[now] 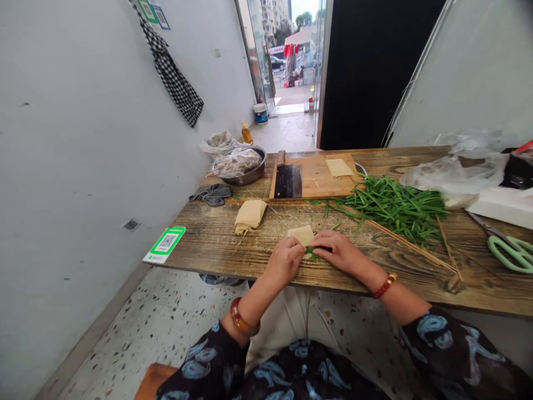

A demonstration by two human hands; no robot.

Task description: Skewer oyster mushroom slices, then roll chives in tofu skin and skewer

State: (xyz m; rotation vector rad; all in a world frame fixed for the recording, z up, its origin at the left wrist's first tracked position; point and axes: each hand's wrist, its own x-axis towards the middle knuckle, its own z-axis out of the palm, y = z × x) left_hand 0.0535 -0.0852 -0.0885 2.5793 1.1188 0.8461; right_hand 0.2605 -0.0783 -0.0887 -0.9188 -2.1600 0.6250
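Note:
Near the table's front edge, my left hand (pixel 286 260) is closed on the near end of a pale tofu sheet (pixel 300 233) with cut green chives (pixel 311 253) on it. From the other side my right hand (pixel 338 250) has its fingers bent and pressed onto the same sheet and chives. The sheet's far part lies flat beyond my fingers; its near edge is partly hidden by them. A stack of tofu sheets (pixel 250 214) rests to the left. At the right spreads a large pile of chives (pixel 395 211), with thin wooden skewers (pixel 400 239) beside it.
A cutting board (pixel 318 180) at the back carries a cleaver (pixel 288 180) and one tofu sheet (pixel 339 168). Left of it stand a metal bowl (pixel 250 176) with a plastic bag and a grey cloth (pixel 211 194). Green-handled scissors (pixel 510 253) lie far right.

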